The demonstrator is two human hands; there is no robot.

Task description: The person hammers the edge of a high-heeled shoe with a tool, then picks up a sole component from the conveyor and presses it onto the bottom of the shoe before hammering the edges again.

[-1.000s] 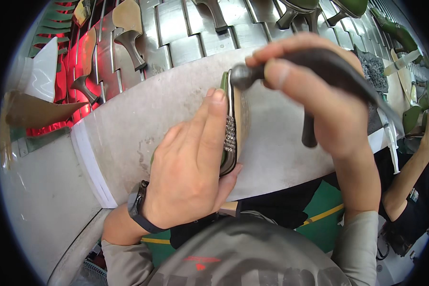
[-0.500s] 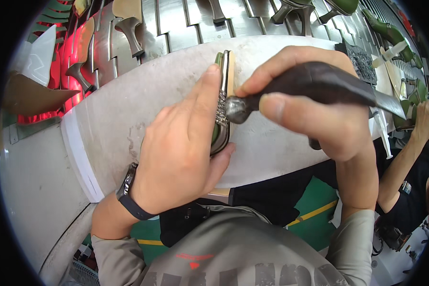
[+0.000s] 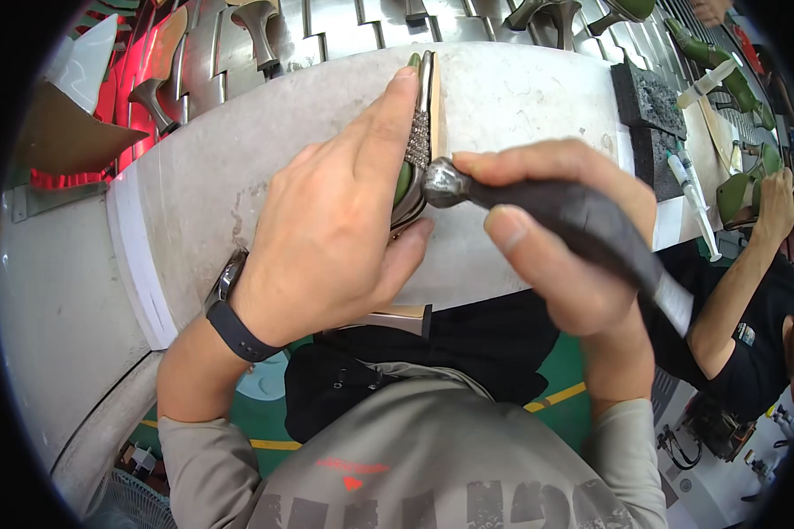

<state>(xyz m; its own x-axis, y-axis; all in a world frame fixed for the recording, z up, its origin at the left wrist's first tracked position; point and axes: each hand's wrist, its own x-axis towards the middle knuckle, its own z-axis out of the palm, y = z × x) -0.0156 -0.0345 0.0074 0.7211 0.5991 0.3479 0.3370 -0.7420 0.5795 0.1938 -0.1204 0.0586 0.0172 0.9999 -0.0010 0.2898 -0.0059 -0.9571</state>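
A green high-heeled shoe (image 3: 420, 137) with a band of sparkling beads lies on its side on the white worktable. My left hand (image 3: 322, 212) is closed around it, its fingers along the upper and the thumb near the rear; much of the shoe is hidden under that hand. Its brown heel (image 3: 401, 319) juts out toward my lap. In my right hand (image 3: 582, 238) is a shoemaker's hammer (image 3: 560, 207) with a dark wrapped body, a rounded metal head and a flat metal tip. The rounded head sits against or very close to the shoe's sole edge.
Beyond the worktable (image 3: 520, 97) runs a metal slatted conveyor (image 3: 326, 35) carrying several shoes. Dark foam-like blocks (image 3: 648, 101) and a syringe (image 3: 695, 189) lie on the right. Further right, a co-worker's hand (image 3: 776, 207) touches a green shoe (image 3: 737, 196). A red glow lights the far left.
The shoe and my left hand sit farther up in the picture, and more of the heel shows. The hammer's flat tip has swung nearer to me, its rounded head staying by the sole edge.
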